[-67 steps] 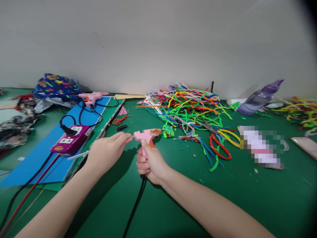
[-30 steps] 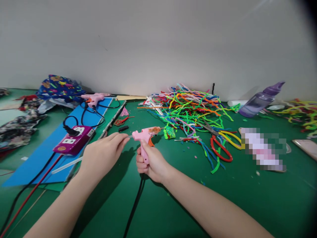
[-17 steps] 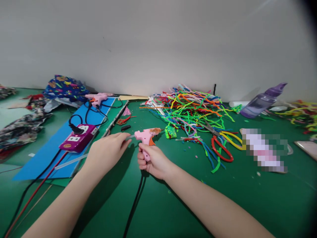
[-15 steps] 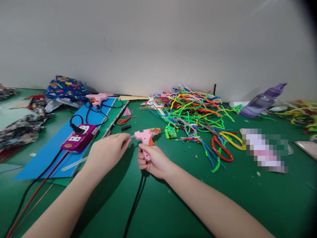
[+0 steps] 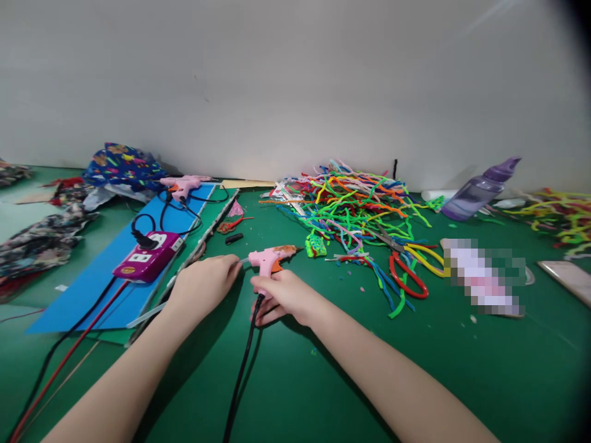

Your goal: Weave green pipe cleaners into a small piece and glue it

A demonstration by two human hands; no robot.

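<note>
A pink hot glue gun [image 5: 266,261] with a brown-stained front and an orange trigger points right. My right hand [image 5: 289,298] holds it by the handle, thumb on one side and fingers loosely behind. A black cord [image 5: 247,363] hangs from the handle's base. At the gun's rear, my left hand [image 5: 207,280] pinches a translucent glue stick [image 5: 244,261] that enters the back. Behind my left wrist shows a similar translucent length [image 5: 145,315], in line with it; my hand hides whether they join. A small green and blue bumpy piece [image 5: 316,245] lies near the nozzle.
Colourful pipe cleaners [image 5: 351,197] are heaped by the wall. Scissors [image 5: 406,267] and a phone-shaped blurred item [image 5: 482,277] lie right, before a purple bottle [image 5: 475,197]. A purple power strip [image 5: 148,257] and second glue gun [image 5: 182,186] sit on a blue board [image 5: 87,301].
The length behind my left wrist has shifted right. The glue gun has tilted and dropped slightly, and my right fingers have loosened around its handle.
</note>
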